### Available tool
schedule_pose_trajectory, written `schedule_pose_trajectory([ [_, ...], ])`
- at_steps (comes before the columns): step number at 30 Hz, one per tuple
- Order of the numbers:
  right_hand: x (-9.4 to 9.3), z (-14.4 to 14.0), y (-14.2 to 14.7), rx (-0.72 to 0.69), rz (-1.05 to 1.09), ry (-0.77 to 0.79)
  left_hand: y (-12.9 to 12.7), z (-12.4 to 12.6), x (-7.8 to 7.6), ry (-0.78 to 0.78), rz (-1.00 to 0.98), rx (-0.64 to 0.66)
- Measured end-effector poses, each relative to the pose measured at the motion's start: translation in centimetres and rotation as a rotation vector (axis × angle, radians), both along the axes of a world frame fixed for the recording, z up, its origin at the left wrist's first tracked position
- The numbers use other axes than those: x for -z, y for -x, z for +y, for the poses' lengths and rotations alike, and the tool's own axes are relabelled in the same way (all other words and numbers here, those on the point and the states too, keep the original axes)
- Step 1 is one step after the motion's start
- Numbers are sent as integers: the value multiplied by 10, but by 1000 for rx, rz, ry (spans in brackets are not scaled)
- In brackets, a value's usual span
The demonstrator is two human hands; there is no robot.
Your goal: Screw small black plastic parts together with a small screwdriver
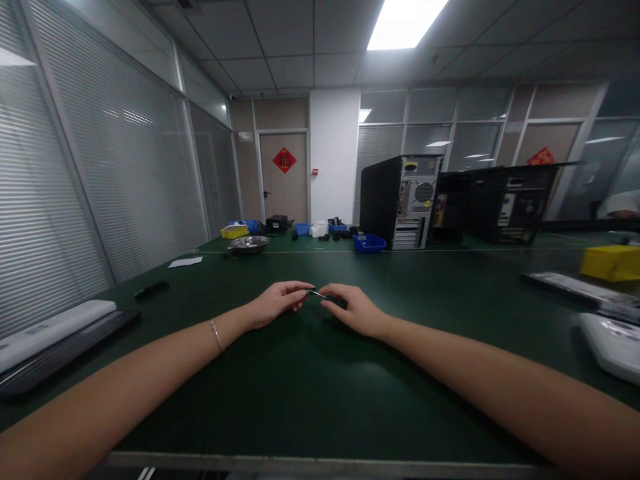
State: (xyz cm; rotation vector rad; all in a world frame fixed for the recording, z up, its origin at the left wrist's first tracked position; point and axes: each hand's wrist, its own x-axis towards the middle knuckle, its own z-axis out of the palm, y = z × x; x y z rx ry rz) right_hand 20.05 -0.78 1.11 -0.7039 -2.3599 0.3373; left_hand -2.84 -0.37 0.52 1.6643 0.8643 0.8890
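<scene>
Over the middle of the green table, my left hand pinches a small dark part with a bit of green between thumb and fingers. Most of that part is hidden, so its kind cannot be made out. My right hand grips a screwdriver by its dark handle. The thin metal shaft points left, and its tip meets the small part at my left fingertips. Both hands are close together, just above the tabletop.
A dark green pen-like tool and white paper lie left. A keyboard is near the left edge. Behind stand a metal bowl, a blue bin and computer cases. A yellow bin is at right.
</scene>
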Motion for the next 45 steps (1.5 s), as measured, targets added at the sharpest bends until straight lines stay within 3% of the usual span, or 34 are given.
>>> schedule_pose_trajectory([
  [12,6,5,1,83,-48,-63,-2,-2,0,-186,103,40],
  [25,1,0,1,-16,-40,9,-3,-4,-1,72,-76,135],
  [32,1,1,0,31,3,24,-2,-3,0,55,-79,31],
  [36,2,3,-1,71,62,46,0,-4,-3,-44,80,4],
  [42,2,3,0,52,61,41,-1,-11,-9,-358,461,173],
  [45,2,2,0,31,58,32,-3,-15,-9,-493,566,155],
])
